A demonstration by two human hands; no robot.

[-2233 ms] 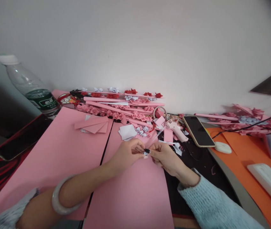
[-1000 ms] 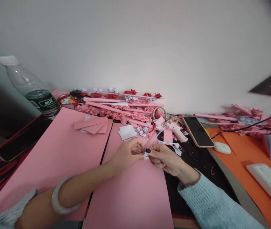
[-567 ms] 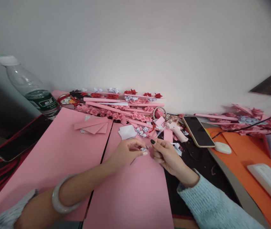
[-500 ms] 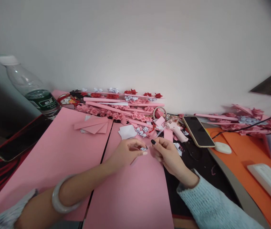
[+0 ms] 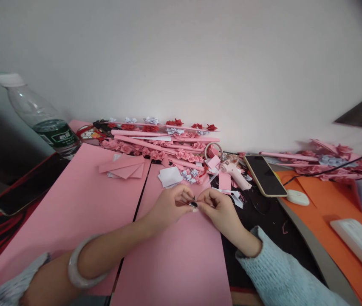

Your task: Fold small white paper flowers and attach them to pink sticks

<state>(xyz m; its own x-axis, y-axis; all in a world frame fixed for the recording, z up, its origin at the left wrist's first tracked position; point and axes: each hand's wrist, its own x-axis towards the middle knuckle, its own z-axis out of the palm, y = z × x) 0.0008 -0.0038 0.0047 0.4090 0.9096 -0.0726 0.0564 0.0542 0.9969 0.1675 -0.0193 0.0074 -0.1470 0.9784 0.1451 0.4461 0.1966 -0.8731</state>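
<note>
My left hand (image 5: 168, 208) is closed in a pinch above the pink paper sheet (image 5: 171, 263). Between its thumb and fingers is a small piece of folded white paper, mostly hidden now. My right hand (image 5: 221, 208) meets it from the right, thumb and forefinger pinched together at the same piece. The fingertips of both hands touch or nearly touch. Just behind the hands are a stack of white paper squares (image 5: 170, 176) and small white paper flowers (image 5: 190, 174). White paper scraps (image 5: 237, 199) lie right of my right hand.
A pink glue gun (image 5: 236, 175), a tape roll (image 5: 213, 149) and a phone (image 5: 265, 176) lie behind and right. Paper flowers (image 5: 126, 148) line the wall. A bottle (image 5: 45, 114) stands at left, near folded pink paper (image 5: 125, 167). A white mouse (image 5: 298, 197) is farther right.
My right hand has moved left, and its fingertips have come up to those of my left hand. The small white paper is more hidden. A white strip beside the scraps now shows.
</note>
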